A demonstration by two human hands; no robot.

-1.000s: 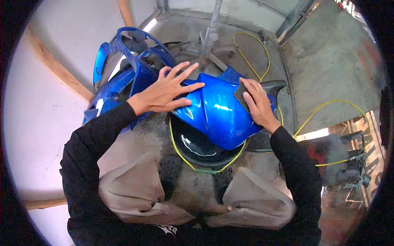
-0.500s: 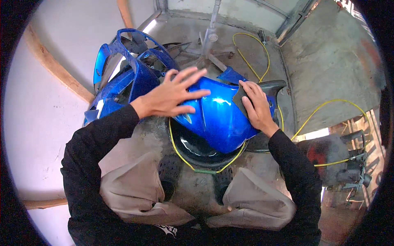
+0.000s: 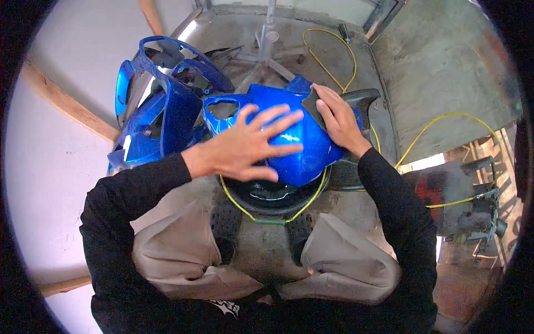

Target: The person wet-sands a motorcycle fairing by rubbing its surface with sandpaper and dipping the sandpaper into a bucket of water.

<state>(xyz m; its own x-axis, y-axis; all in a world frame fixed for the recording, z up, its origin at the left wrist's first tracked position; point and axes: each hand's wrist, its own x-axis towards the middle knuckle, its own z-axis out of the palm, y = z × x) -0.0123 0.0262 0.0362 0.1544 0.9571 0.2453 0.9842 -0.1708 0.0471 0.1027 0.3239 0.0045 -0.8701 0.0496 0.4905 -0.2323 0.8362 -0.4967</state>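
A glossy blue molded panel [image 3: 303, 161] with a cut-out at its left lies over a black basin [image 3: 261, 203] with a yellow cord-like loop round it. My left hand [image 3: 256, 146], slightly blurred, spreads its fingers over the panel's middle; whether it touches cannot be made out. My right hand [image 3: 339, 122] grips a dark grey flat pad [image 3: 311, 106] against the panel's upper right, fingers together over it.
More blue body panels [image 3: 178, 111] lie at the upper left beside a pale wall [image 3: 55, 139]. A metal stand [image 3: 270, 39] rises behind. A yellow hose [image 3: 445, 114] runs right toward a dark, red-stained machine [image 3: 445, 195]. My sandalled feet flank the basin.
The view has shifted slightly. My left hand has moved right and down across the blue panel, uncovering its cut-out. My right hand stays on the pad at the panel's upper right.
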